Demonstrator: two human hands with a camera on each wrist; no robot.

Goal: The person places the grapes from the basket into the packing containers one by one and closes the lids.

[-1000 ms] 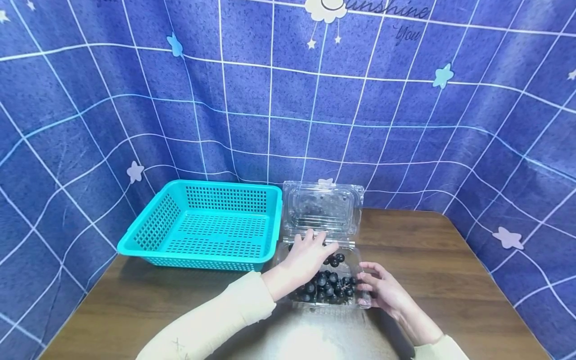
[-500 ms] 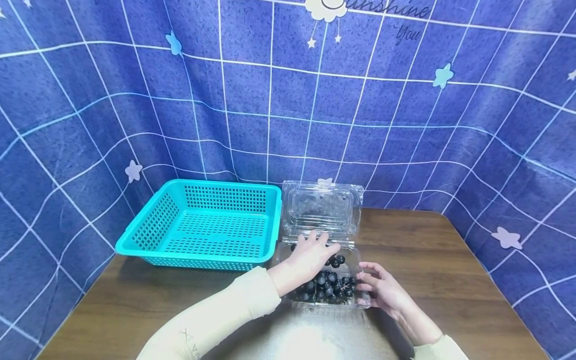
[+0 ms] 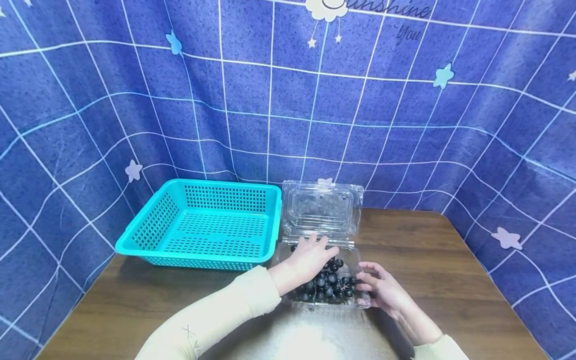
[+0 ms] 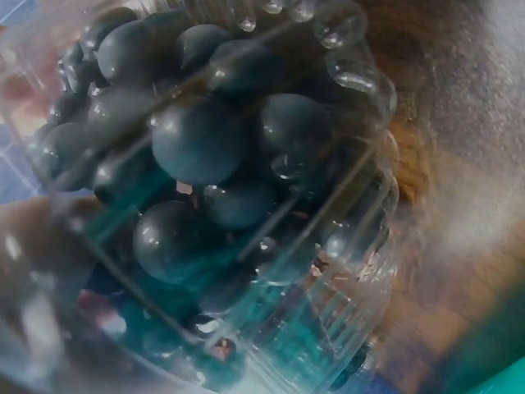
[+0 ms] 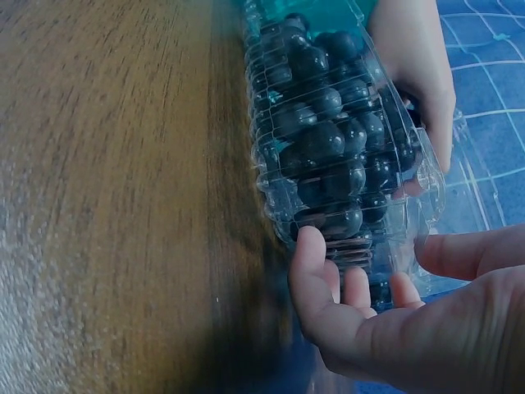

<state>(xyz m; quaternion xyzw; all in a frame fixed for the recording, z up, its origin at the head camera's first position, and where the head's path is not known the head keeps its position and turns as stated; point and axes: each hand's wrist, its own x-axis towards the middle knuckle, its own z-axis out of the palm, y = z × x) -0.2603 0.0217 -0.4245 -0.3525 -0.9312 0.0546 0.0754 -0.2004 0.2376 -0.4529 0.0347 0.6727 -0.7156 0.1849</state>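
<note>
A clear plastic clamshell box point(image 3: 360, 257) lies on the table with its lid point(image 3: 321, 205) raised behind it. Dark grapes point(image 3: 330, 285) fill much of the base, some on stems. My left hand point(image 3: 306, 260) reaches into the box from above, its fingers bent over a cluster near the hinge. Part of that cluster shows beside the thumb; the rest is hidden under the palm. My right hand point(image 3: 387, 292) grips the box's right side, as the right wrist view shows, with thumb point(image 5: 459, 254) near the rim and fingers against the outer wall. Blurred grapes point(image 4: 201, 139) appear through plastic in the left wrist view.
A turquoise perforated basket point(image 3: 198, 262) stands left of the box, close to it, with nothing inside. The wooden table point(image 3: 405, 240) ends against a blue curtain point(image 3: 252, 135) with a white grid, which surrounds the back and sides.
The grapes by my left thumb have shifted slightly toward the near side of the box, close to the other grapes. My left hand has moved a little right. My right hand stays put.
</note>
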